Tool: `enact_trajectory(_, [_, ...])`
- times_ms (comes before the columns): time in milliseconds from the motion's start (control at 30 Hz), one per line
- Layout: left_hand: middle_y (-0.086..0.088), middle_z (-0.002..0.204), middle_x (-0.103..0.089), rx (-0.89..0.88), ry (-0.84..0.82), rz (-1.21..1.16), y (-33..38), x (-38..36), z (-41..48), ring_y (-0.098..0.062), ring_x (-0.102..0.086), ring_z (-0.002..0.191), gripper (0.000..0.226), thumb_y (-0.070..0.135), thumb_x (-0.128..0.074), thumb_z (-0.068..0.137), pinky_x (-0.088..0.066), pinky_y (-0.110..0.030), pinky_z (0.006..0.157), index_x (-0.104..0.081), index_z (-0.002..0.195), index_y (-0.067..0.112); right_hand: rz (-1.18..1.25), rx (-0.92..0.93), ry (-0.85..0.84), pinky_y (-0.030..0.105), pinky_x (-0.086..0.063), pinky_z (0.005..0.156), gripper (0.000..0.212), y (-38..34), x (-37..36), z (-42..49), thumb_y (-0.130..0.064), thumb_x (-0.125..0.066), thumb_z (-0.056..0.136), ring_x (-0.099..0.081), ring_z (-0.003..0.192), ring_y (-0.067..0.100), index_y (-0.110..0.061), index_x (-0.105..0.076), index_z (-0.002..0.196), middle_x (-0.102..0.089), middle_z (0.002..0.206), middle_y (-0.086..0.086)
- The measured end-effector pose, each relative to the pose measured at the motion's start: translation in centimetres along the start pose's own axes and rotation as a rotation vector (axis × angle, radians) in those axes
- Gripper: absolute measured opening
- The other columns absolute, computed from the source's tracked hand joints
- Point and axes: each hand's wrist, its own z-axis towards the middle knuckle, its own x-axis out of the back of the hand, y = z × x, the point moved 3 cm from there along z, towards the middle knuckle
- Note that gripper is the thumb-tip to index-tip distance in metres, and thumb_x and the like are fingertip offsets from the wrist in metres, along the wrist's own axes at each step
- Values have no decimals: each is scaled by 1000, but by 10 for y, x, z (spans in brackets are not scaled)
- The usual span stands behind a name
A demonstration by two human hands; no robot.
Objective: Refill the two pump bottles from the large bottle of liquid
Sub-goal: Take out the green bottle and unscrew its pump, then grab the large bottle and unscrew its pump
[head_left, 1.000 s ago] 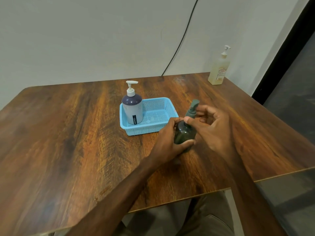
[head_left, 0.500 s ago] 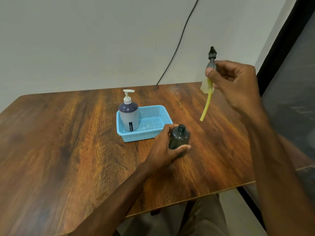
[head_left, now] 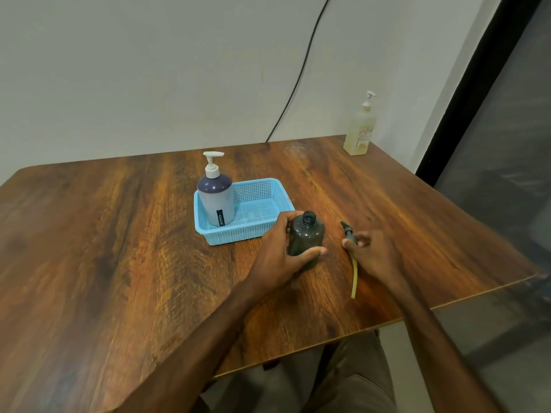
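One legible label (head_left: 220,217): "JOYO" on grey pump bottle (head_left: 215,196) in basket (head_left: 269,183).

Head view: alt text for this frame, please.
A left hand grips an uncapped dark plastic bottle upright on a brown wooden table; the right hand pinches its detached dark pump head, yellow tube trailing, beside it. Behind, a grey bottle with white pump stands in a light-blue mesh basket; a pale-yellow pump bottle sits at the far right corner.

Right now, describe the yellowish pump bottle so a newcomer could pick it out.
Take the wooden table and go to its far right corner, by the wall. The yellowish pump bottle stands there alone, upright. Only it is translucent pale yellow with a printed label.
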Motion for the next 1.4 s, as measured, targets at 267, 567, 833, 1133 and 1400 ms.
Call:
enact_trajectory(267, [40,125,-50,12,7,7,5,0,-4,27,-46,119,74,58,-86,79,-40,3,89,-39,136,48,36,15,18,28,-48,55,32,0,-2,2,-48,-65,90,-63,68,11,-17,-71,92,-68,78,-2])
enact_trajectory(567, [18,164,-37,39,0,-4,8,-5,-13,6,-36,138,113,76,-81,71,-25,-1,96,-20,159,42,52,-14,13,22,-40,57,34,-4,-1,-2,-46,-67,90,-57,77,3,-19,-65,111,-64,90,-8])
enact_trajectory(833, [35,146,-40,-81,178,-35,49,14,-14,15,-41,131,74,60,-72,91,-32,-8,103,-40,152,35,140,75,173,28,-56,70,37,-16,18,14,-51,-65,89,-60,81,-1,-20,-71,110,-68,92,-11])
enact_trajectory(1133, [11,106,-69,-125,107,48,78,38,137,-1,-66,98,23,39,-58,107,-50,-9,83,-67,113,19,231,111,219,19,-46,59,15,-40,43,73,-45,-69,88,-62,76,-1,-31,-72,88,-66,78,-19])
enact_trajectory(1400, [-13,155,-49,108,-652,783,0,-35,260,-33,-54,137,92,45,-83,87,-51,-44,107,-35,158,10,255,-33,203,40,-55,92,56,-21,24,185,-45,-80,76,-60,109,20,-18,-61,121,-62,121,2])
